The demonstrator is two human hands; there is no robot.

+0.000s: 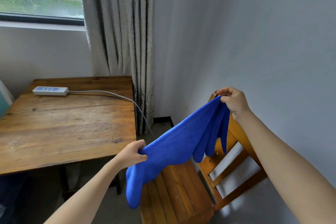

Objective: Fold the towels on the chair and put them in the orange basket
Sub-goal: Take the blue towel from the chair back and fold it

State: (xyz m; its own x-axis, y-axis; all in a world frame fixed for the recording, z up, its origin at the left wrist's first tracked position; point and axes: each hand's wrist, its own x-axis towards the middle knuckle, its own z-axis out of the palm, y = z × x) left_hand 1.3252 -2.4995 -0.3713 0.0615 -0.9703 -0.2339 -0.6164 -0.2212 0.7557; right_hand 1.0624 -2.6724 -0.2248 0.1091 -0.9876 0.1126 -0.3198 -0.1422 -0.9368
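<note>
A blue towel [178, 143] hangs stretched in the air between my two hands, above the wooden chair [174, 194]. My left hand [133, 152] pinches its lower left edge, and a loose end droops below it past the seat's front. My right hand [233, 102] grips the upper right corner, close to the top of the chair's backrest [234, 151]. Folds of the towel hang down in front of the backrest. No orange basket is in view.
A wooden table [65, 125] stands to the left with a white power strip [50, 90] on it; its cable [127, 99] runs off the table's right edge. A grey curtain [120, 42] hangs in the corner. The wall is close on the right.
</note>
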